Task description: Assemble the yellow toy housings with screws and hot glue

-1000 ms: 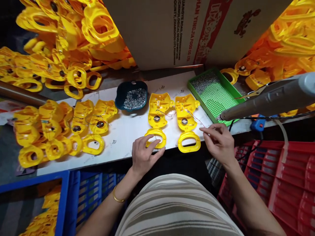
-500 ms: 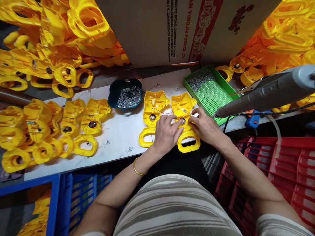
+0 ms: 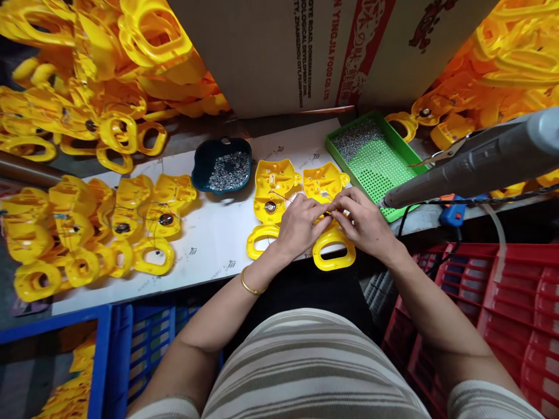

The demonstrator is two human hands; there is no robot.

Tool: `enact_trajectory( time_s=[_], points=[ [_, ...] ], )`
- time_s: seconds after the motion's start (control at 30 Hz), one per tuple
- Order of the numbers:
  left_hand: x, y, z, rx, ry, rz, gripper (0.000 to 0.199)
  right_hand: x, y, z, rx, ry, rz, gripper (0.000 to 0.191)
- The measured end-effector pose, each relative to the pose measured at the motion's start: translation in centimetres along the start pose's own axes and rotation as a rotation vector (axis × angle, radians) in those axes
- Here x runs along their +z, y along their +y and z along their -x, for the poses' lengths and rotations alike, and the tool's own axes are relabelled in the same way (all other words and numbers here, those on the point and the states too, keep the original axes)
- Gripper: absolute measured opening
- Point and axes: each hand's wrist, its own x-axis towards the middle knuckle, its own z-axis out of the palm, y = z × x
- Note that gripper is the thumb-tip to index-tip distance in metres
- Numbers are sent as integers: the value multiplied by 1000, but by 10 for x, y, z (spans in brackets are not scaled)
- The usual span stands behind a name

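Observation:
Two yellow plastic shells with loop handles lie side by side on the white board. The left shell shows a round metal part and a thin wire. Over the lower body of the right shell, my left hand and my right hand meet at the fingertips. Both hands are closed in a pinch; what they hold is too small and hidden to name. The right shell's handle shows below the fingers.
A dark bowl of small metal pieces and a green tray of screws stand behind. Several yellow shells lie left. A grey tool juts in from the right. A cardboard box stands at the back.
My left hand's fingers have moved right and come together with my right hand's fingertips, now covering the round metal part of the right shell. The view has shifted slightly.

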Motion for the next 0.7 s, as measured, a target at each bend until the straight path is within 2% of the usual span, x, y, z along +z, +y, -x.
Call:
enact_trajectory(
  time_s=[0.07, 0.13, 0.23, 0.33, 0.4, 0.43, 0.57, 0.7],
  points=[
    [-1, -3, -1, 29, -22, 19, 24, 1, 1, -2, -31, 48, -43, 7],
    [-1, -4, -2, 41, -20, 48, 15, 2, 1, -4, -48, 68, -87, 7],
    [-1, -3, -3, -5, 28, 193, 13, 1, -5, -5, -28, 125, -126, 8],
    [-5, 4, -2, -210, 83, 545, 12, 1, -13, 1, 2, 354, -87, 21],
    [-10, 9, -1, -413, 84, 858, 19, 4, -17, 8, -15, 497, -18, 19],
    [-13, 11, 0, -504, 70, 1007, 23, 7, -18, 11, -35, 527, 10, 17],
    [-20, 18, 4, -731, -22, 1402, 31, 20, -19, 22, -86, 470, 15, 25],
    [-19, 21, 7, -807, -50, 1588, 34, 24, -16, 24, -82, 409, -12, 26]
  ],
)
